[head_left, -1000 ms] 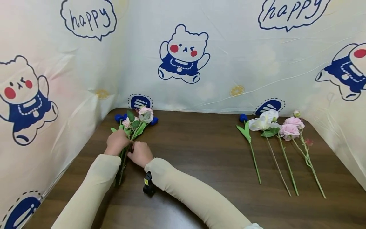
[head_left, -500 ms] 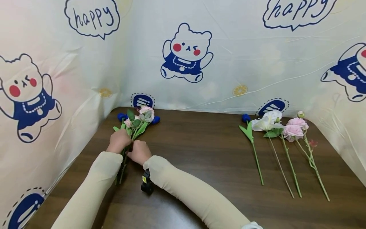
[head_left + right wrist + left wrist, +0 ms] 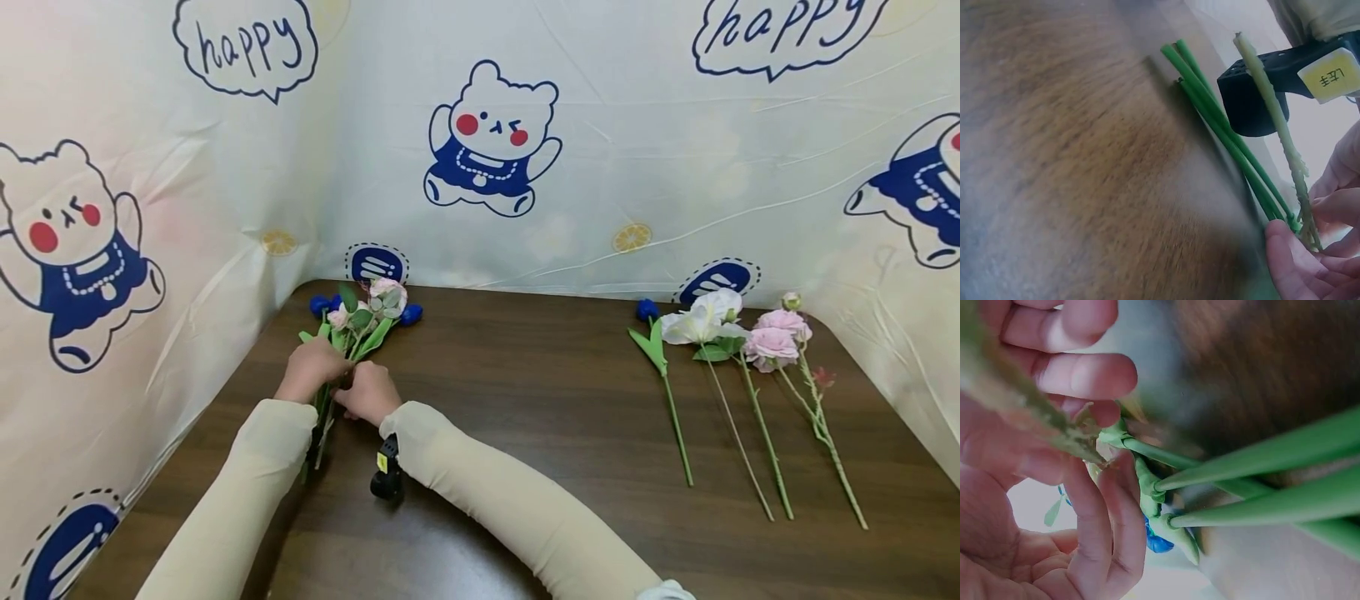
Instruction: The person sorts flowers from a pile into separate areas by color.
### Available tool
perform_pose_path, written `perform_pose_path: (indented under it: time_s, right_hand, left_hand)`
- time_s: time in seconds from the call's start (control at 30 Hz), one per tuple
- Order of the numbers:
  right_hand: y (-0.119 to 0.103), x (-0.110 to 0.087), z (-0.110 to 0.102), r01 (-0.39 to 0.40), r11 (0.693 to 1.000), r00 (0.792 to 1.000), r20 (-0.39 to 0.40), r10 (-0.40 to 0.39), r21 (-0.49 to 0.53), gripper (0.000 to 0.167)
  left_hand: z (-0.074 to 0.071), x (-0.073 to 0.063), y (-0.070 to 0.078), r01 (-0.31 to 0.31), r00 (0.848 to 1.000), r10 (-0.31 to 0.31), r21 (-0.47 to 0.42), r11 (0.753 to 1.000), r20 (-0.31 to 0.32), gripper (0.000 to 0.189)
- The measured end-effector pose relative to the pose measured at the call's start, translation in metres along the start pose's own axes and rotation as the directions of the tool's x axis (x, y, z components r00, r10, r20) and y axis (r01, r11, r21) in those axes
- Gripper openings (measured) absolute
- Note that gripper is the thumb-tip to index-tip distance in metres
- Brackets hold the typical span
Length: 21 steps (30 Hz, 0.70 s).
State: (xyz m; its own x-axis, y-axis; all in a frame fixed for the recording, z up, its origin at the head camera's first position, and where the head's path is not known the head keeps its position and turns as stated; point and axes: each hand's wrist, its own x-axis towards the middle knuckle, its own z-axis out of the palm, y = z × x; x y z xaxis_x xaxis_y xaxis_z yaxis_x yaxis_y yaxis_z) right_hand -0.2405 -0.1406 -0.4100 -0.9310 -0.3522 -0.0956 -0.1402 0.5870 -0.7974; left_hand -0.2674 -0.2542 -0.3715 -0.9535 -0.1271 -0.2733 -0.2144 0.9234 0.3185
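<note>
At the table's left side, a bunch of artificial flowers (image 3: 386,300) shows pale pink blooms, blue tulip-like heads and green leaves. My left hand (image 3: 311,367) grips its stems just below the leaves. Close against it, my right hand (image 3: 371,392) pinches the stems from the right, with curled fingers. In the right wrist view, smooth green stems (image 3: 1216,119) and a rough, yellowish-green stem (image 3: 1279,119) run into the fingers of both hands. Green stems (image 3: 1260,462) extend rightward past the fingers in the left wrist view. The exact contact points are partly hidden by the fingers.
On the right of the brown table (image 3: 517,400) lie a blue tulip (image 3: 647,310), a white flower (image 3: 705,321) and pink roses (image 3: 772,346), stems toward the front. A printed cloth (image 3: 360,150) hangs behind. A small black camera (image 3: 386,475) hangs at the right wrist.
The head view has shifted slightly. Both hands stay at the stems of the bunch, the right hand a little farther up. The flowers on the right have not moved on the table.
</note>
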Motion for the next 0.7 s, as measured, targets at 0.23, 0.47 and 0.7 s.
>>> perform_pose_path:
  time_s: [0.23,0.47,0.7]
  right_hand:
    - [0.005,-0.002,-0.003,-0.053,0.976,0.997,0.060,0.041,0.212,0.033]
    - [0.009,0.000,-0.006,-0.211,0.895,0.975,0.144,0.167,0.393,0.034]
    - [0.011,0.002,-0.013,-0.204,0.944,0.973,0.161,0.167,0.258,0.038]
  left_hand:
    - [0.001,0.004,-0.005,-0.014,0.999,0.016,-0.053,0.998,0.044,0.039]
    - [0.004,0.015,-0.011,0.035,0.989,0.007,-0.286,0.958,0.146,0.047]
    - [0.009,0.017,-0.008,0.042,0.995,0.016,-0.561,0.827,0.098,0.025]
